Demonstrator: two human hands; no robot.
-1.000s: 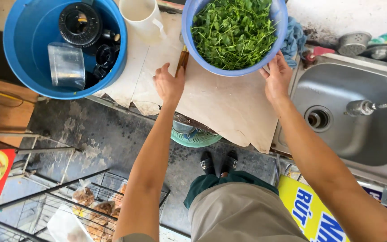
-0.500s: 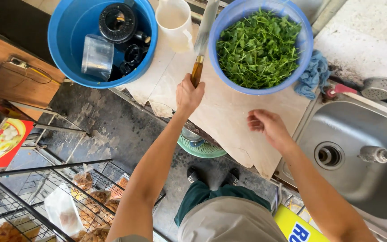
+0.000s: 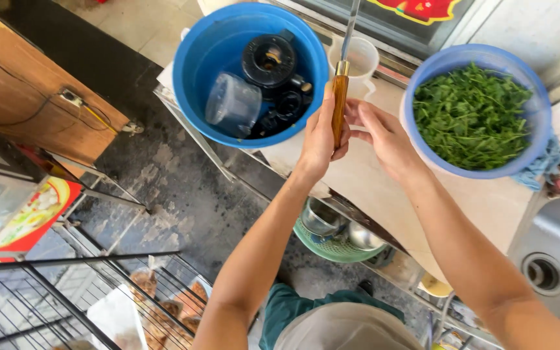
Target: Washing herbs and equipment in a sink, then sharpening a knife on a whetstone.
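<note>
The left hand's (image 3: 319,139) grip is clenched round the wooden handle of a long steel-bladed knife (image 3: 339,97), blade pointing away, over the pale table (image 3: 384,194). The right hand (image 3: 384,136), fingers loose, touches the handle from the side. Blue basin of black parts (image 3: 228,39) left, blue bowl of greens (image 3: 474,116) right.

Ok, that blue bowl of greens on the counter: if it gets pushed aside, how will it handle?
The blue bowl of greens looks like thin plastic, so probably light and a bit flexible at the rim. The leaves are heaped loosely to the brim, so some may spill if it tilts. On the smooth counter it should slide easily.
</note>
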